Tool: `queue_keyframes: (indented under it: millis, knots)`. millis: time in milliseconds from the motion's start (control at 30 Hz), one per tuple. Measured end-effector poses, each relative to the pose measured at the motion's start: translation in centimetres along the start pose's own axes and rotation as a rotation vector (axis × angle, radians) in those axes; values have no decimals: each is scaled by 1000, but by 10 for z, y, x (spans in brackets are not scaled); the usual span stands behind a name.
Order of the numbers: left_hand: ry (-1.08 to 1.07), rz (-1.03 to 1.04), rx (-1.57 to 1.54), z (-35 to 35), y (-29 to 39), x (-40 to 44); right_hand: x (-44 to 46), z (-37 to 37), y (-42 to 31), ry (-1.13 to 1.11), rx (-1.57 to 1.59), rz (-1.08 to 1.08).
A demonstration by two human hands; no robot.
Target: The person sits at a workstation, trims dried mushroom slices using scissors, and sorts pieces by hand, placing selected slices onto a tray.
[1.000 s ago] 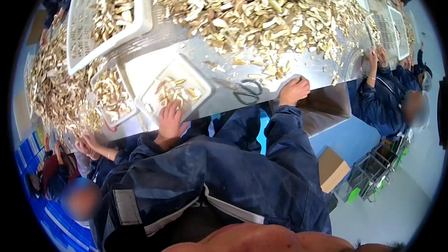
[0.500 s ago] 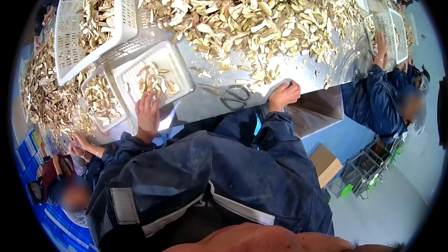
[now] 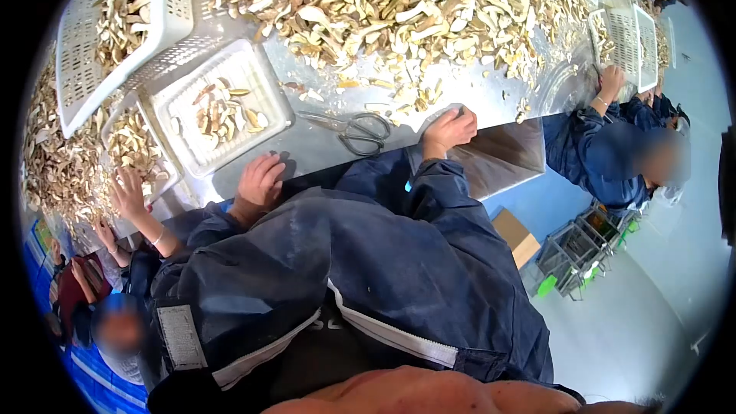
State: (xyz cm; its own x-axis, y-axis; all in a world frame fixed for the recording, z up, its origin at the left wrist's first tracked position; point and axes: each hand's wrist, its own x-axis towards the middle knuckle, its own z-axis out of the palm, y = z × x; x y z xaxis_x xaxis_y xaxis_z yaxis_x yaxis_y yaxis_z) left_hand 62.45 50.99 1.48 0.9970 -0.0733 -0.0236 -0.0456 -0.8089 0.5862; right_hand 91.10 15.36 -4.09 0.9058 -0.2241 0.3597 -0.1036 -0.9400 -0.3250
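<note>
Okay, head view: white tray of mushroom slices sits 11 o'clock from left hand, the nearer one; long axis roughly 8-to-2. Left fingers together, half-curled; right hand's curled. Can't tell if either's gripping.

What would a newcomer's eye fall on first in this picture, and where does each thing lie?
Probably first the big pile of pale slices, which look like mushrooms, spread across the far side of the metal table. Then perhaps the white tray at the left, holding a small heap of similar slices. The scissors also stand out, lying to the right of the tray.
</note>
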Motion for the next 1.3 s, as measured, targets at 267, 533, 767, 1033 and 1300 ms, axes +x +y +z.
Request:
queue_keyframes:
  millis: [267,533,767,1033,1300]
  knots:
    - [95,-44,148,17,9,13,-5,5,3,2,-28,13]
    - [185,28,271,38,-2,5,-4,8,7,0,-18,-12]
    - [166,9,228,35,8,6,-5,7,14,-31,-8,-60]
    - [245,-28,290,35,30,5,-10,6,20,56,156,-185]
    - [324,-36,448,50,61,6,-4,-8,45,-94,537,-224]
